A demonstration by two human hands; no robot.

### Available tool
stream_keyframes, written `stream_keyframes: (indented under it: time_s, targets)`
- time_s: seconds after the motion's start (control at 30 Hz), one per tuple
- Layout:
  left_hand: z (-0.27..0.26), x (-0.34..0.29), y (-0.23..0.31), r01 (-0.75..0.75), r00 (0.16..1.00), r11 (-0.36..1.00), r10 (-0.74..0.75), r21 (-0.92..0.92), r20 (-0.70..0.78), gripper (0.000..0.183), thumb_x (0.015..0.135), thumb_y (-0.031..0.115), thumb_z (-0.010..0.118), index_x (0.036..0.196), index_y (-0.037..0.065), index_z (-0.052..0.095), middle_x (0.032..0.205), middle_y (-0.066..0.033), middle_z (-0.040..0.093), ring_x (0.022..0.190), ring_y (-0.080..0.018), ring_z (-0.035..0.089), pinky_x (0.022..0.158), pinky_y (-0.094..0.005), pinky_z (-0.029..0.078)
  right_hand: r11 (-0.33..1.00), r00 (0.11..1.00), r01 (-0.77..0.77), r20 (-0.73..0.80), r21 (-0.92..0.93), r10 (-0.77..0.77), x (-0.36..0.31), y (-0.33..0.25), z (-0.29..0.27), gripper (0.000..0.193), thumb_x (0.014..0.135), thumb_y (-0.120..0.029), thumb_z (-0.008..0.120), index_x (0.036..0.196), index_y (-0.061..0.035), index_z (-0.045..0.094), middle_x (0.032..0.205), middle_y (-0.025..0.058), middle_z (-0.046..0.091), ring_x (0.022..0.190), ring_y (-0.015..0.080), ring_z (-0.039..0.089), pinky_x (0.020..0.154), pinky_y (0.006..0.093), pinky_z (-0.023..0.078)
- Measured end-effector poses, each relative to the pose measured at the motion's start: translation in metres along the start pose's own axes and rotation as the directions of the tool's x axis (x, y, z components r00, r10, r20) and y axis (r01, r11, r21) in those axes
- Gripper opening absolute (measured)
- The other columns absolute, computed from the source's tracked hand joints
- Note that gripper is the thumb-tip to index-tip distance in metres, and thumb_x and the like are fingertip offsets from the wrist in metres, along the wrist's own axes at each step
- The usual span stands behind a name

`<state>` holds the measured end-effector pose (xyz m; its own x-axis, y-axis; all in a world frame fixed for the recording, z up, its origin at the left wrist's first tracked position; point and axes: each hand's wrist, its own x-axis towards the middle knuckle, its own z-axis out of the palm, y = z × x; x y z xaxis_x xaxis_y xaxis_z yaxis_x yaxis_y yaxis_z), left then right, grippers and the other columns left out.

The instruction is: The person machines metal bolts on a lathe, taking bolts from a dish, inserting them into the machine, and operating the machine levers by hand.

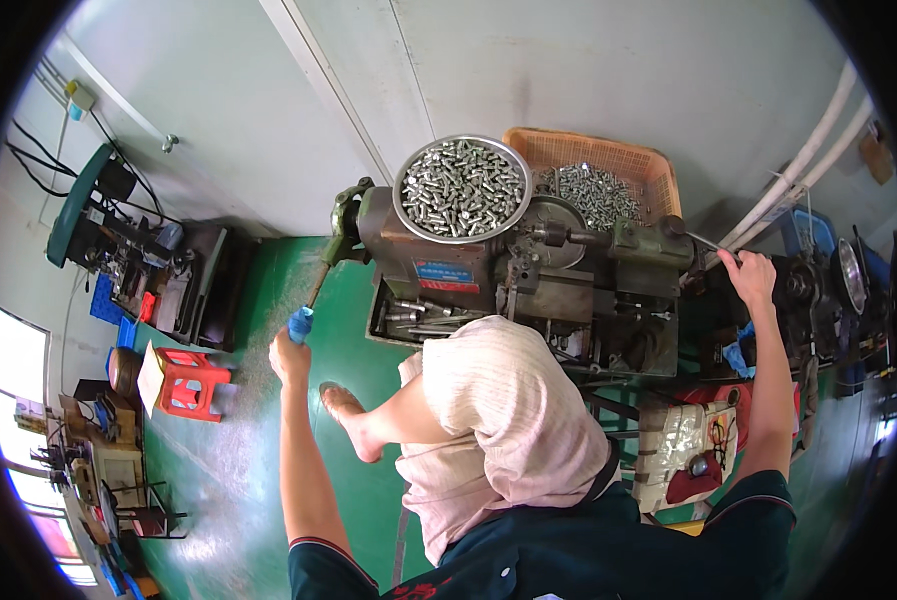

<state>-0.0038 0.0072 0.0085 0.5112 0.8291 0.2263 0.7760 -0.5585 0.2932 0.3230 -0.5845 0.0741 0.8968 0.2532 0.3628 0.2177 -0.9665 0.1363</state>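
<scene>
A small bench lathe (438, 245) stands in front of me. My left hand (289, 357) is closed round the blue-wrapped end of a lever (317, 287) that hangs from the lathe's left end. Out to the right, my right hand (751, 277) grips a thin metal handle (704, 242) that runs to the tailstock (651, 243). A round steel bowl (399, 196) heaped with short shiny metal parts (465, 188) rests on top of the headstock. Between headstock and tailstock is the chuck (551, 231); whether it holds a part is too small to tell.
Behind the lathe, an orange plastic basket (658, 160) holds more metal parts. Metal bars lie in the tray (393, 335) under the headstock. A red stool (190, 383) and another machine (158, 255) stand at left. At right are a cushioned seat (668, 440) and more machinery (803, 290).
</scene>
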Motion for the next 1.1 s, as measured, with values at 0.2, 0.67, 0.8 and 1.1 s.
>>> stream_keyframes:
  time_s: [0.2, 0.67, 0.8, 1.1]
  targets:
    - [0.003, 0.000, 0.001, 0.009, 1.000, 1.000, -0.009, -0.015, -0.009, 0.018, 0.060, 0.003, 0.051, 0.077, 0.006, 0.057, 0.072, -0.0188, 0.057, 0.072, -0.0363, 0.055, 0.065, -0.0418, 0.044, 0.999, 0.998, -0.049, 0.037, -0.015, 0.050, -0.004, -0.004, -0.002, 0.056, 0.073, -0.054, 0.045, 0.063, -0.0008, 0.058, 0.062, 0.0193, 0.055, 0.064, 0.0341, 0.055, 0.058, 0.0411, 0.043]
    - [-0.001, 0.000, 0.000, -0.021, 0.999, 0.999, 0.019, -0.047, -0.031, 0.020, 0.062, 0.001, 0.049, 0.080, 0.004, 0.058, 0.071, -0.0213, 0.055, 0.071, -0.0378, 0.053, 0.063, -0.0410, 0.042, 0.990, 0.984, -0.129, 0.133, 0.065, 0.120, 0.000, -0.003, 0.002, 0.056, 0.073, -0.055, 0.045, 0.068, 0.0000, 0.059, 0.071, 0.0207, 0.056, 0.073, 0.0345, 0.054, 0.064, 0.0417, 0.042]
    - [-0.002, 0.000, 0.000, -0.002, 1.000, 1.000, 0.002, -0.005, -0.011, 0.021, 0.063, 0.004, 0.050, 0.081, 0.008, 0.058, 0.073, -0.0190, 0.057, 0.074, -0.0363, 0.055, 0.065, -0.0422, 0.043, 0.997, 0.899, 0.042, -0.434, -0.058, -0.063, 0.026, -0.020, 0.019, 0.037, 0.068, -0.037, 0.058, 0.089, -0.0058, 0.056, 0.085, 0.0104, 0.056, 0.085, 0.0268, 0.051, 0.070, 0.0391, 0.039]
    - [-0.001, 0.000, 0.001, -0.013, 1.000, 1.000, 0.012, -0.006, -0.029, 0.015, 0.063, 0.001, 0.046, 0.073, 0.005, 0.056, 0.069, -0.0213, 0.054, 0.070, -0.0385, 0.052, 0.060, -0.0421, 0.041, 0.640, 0.893, 0.077, 0.232, 0.765, -0.385, 0.079, -0.244, 0.031, 0.025, 0.059, -0.022, 0.060, 0.079, -0.0071, 0.060, 0.078, 0.0123, 0.060, 0.075, 0.0264, 0.058, 0.069, 0.0341, 0.045]
